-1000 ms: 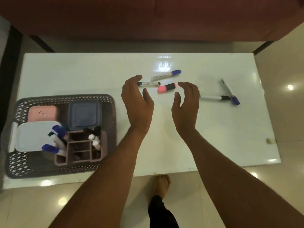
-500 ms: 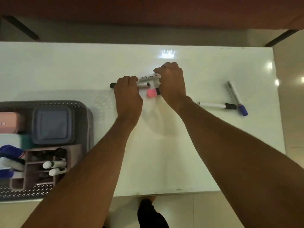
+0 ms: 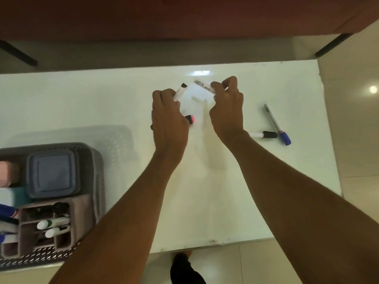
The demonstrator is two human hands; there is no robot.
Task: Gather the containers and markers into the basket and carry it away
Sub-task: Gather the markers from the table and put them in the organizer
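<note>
The left hand point(image 3: 170, 117) and right hand point(image 3: 226, 107) each grasp a marker point(image 3: 180, 91), light, stiff, slick, best pinched mid-barrel, basket point(image 3: 96, 160) at eight o'clock.

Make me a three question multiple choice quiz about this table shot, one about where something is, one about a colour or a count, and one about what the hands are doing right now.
1. Where is the basket?
A. At the table's left near edge
B. At the table's far right corner
C. On the floor

2. How many markers lie untouched on the table right of the right hand?
A. None
B. Two
C. Five

3. What is the left hand doing?
A. Resting flat and empty
B. Gripping the basket
C. Holding a black-capped marker

Answers:
1. A, the basket sits at the left, by the near edge.
2. B, a blue-capped marker and a black-capped one lie there, ends meeting.
3. C, its fingers are closed around the marker, whose cap sticks out above them; the right hand holds another marker.
</note>
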